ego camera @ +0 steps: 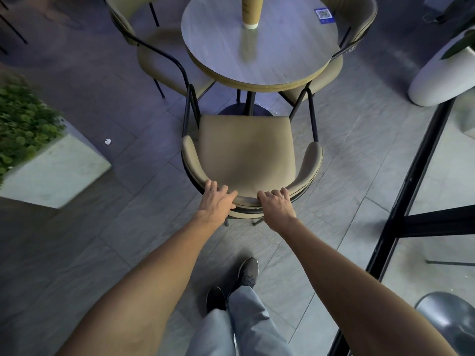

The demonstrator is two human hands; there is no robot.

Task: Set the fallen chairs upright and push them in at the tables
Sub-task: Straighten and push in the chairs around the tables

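On curved padded chair (246, 152) backrest, both hands (218, 200) rest.

Paper cup (250, 14) upright; planter (51, 165); possibly crumpled paper (108, 141).

Chair (246, 152) short of round table (259, 44); planter (56, 173) left, black frame (401, 201) right.

Tiled floor and round table, with what is borne by each

A grey tiled floor (108, 242) is seen beneath both hands; an upright tan chair (246, 152) is stood on it just ahead of them. Beyond the chair, a round table (280, 55) is carried on a dark pedestal base, with a tall paper cup (251, 11) set on its top. A stone planter (54, 173) and a crumpled white scrap (108, 141) are placed left of the left hand.
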